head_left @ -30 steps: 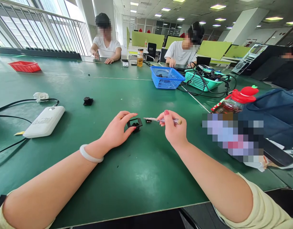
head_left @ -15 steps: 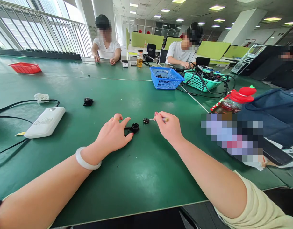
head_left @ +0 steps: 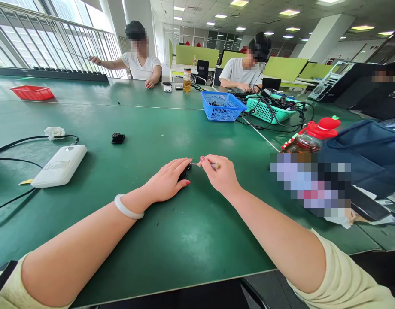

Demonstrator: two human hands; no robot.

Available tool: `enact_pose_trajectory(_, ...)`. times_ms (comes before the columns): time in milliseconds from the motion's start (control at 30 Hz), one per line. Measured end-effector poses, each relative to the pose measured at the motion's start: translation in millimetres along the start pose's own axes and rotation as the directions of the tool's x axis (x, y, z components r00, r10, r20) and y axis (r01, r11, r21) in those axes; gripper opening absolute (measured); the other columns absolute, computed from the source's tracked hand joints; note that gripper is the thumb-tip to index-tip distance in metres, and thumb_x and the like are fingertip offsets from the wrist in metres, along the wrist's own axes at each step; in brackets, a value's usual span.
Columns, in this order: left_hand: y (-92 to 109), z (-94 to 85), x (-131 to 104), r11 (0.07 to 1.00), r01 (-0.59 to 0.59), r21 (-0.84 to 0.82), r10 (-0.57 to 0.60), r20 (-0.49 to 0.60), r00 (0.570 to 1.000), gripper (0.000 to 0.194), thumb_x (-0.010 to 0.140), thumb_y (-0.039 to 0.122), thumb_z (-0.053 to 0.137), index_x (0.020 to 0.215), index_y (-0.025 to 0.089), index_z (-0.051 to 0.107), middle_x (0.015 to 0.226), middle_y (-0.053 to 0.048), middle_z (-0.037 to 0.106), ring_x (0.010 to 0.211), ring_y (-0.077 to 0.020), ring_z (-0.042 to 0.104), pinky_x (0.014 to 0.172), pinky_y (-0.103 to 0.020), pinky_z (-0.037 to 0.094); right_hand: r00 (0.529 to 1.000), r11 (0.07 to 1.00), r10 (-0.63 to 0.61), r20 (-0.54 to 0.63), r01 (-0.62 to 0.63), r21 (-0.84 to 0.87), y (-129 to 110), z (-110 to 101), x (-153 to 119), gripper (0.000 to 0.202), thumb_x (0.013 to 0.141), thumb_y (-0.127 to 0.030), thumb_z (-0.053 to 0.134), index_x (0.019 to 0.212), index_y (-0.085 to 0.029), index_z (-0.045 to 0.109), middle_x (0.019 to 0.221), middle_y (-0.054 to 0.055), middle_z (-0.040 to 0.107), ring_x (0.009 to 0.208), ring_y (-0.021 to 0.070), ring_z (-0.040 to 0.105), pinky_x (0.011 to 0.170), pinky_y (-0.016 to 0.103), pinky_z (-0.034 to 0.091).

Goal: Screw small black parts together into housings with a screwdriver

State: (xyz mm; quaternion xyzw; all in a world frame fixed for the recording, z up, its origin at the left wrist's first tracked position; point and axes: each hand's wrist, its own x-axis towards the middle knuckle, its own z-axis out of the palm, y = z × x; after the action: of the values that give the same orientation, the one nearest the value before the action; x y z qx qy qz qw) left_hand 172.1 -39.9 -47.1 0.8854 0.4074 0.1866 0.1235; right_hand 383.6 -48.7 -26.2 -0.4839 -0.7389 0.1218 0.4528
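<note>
My left hand (head_left: pixel 168 179) rests on the green table, curled around a small black part (head_left: pixel 184 172) with thumb on the near side and fingers on the far side. Much of the part is hidden under the fingers. Between thumb and fingertips my right hand (head_left: pixel 219 172) pinches a small screwdriver (head_left: pixel 216 165) with a thin shaft and a yellowish handle. Its tip reaches a small dark piece (head_left: pixel 189 166) at my left fingertips; whether that piece touches the black part I cannot tell. Farther left stands another small black part (head_left: pixel 117 137), apart from both hands.
On the left lie a white power bank (head_left: pixel 60 166) with cables and a crumpled tissue (head_left: pixel 55 132). A red basket (head_left: pixel 31 92), a blue basket (head_left: pixel 221 112) and a green basket (head_left: pixel 265 110) with cables stand farther back. A red-lidded bottle (head_left: pixel 308 139) is right. Two people sit opposite.
My left hand has moved right and closed over the black part. My right hand has shifted slightly left, bringing the screwdriver and small dark piece to it. One person opposite has stretched an arm sideways.
</note>
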Motion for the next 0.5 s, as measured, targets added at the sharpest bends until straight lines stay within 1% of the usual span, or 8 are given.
enact_pose_trajectory(100,-2,-0.3,1,1.000,-0.014,0.000,0.014,0.005,1.000,0.059,0.098,0.041,0.045,0.153,0.021,0.034,0.157,-0.012,0.041,0.146,-0.0275,0.035,0.120,-0.049,0.029,0.999,0.998,0.014,0.030,-0.015,0.062,-4,0,-2,0.047,0.098,-0.049,0.046,0.065,-0.021,0.064,0.060,0.000,0.063,0.057,0.0138,0.058,0.063,0.028,0.045)
enact_pose_trajectory(200,-1,-2.4,2,0.999,-0.043,-0.001,0.043,0.032,0.999,0.052,0.099,0.041,0.042,0.145,0.018,0.045,0.149,-0.013,0.051,0.139,-0.0280,0.043,0.118,-0.048,0.033,0.998,0.986,0.039,0.047,-0.046,0.157,-7,-1,-5,0.048,0.099,-0.049,0.045,0.065,-0.021,0.065,0.060,0.001,0.064,0.060,0.0144,0.060,0.066,0.028,0.048)
enact_pose_trajectory(267,2,-4.7,2,0.999,-0.044,0.001,0.043,0.054,0.998,0.048,0.099,0.041,0.039,0.140,0.018,0.051,0.143,-0.013,0.055,0.135,-0.0279,0.047,0.117,-0.047,0.035,0.997,0.975,0.070,0.025,-0.074,0.209,-8,-2,-6,0.050,0.098,-0.051,0.044,0.065,-0.021,0.066,0.060,0.001,0.063,0.060,0.0149,0.060,0.066,0.029,0.049)
enact_pose_trajectory(367,3,-8.9,1,1.000,-0.017,0.018,0.016,0.062,0.998,0.046,0.098,0.040,0.038,0.136,0.020,0.055,0.140,-0.011,0.058,0.131,-0.0276,0.051,0.114,-0.047,0.038,0.993,0.964,0.114,-0.027,-0.104,0.246,-7,-4,-7,0.055,0.097,-0.057,0.042,0.063,-0.021,0.066,0.060,0.002,0.062,0.060,0.0156,0.059,0.064,0.029,0.049)
enact_pose_trajectory(433,-2,-12.2,-1,0.999,0.007,0.042,-0.009,0.053,0.999,0.045,0.097,0.040,0.038,0.134,0.021,0.057,0.138,-0.010,0.059,0.129,-0.0278,0.051,0.114,-0.047,0.038,0.990,0.960,0.134,-0.043,-0.119,0.252,-7,-5,-7,0.056,0.096,-0.061,0.042,0.064,-0.021,0.066,0.060,0.002,0.062,0.062,0.0162,0.060,0.064,0.029,0.049)
enact_pose_trajectory(500,-15,-16.7,-3,0.995,0.052,0.082,-0.055,0.028,0.998,0.045,0.096,0.041,0.039,0.131,0.021,0.059,0.138,-0.009,0.060,0.129,-0.0283,0.051,0.114,-0.048,0.037,0.989,0.959,0.146,-0.039,-0.131,0.252,-6,-6,-7,0.057,0.096,-0.063,0.042,0.064,-0.022,0.066,0.061,0.003,0.063,0.064,0.0166,0.060,0.064,0.029,0.049)
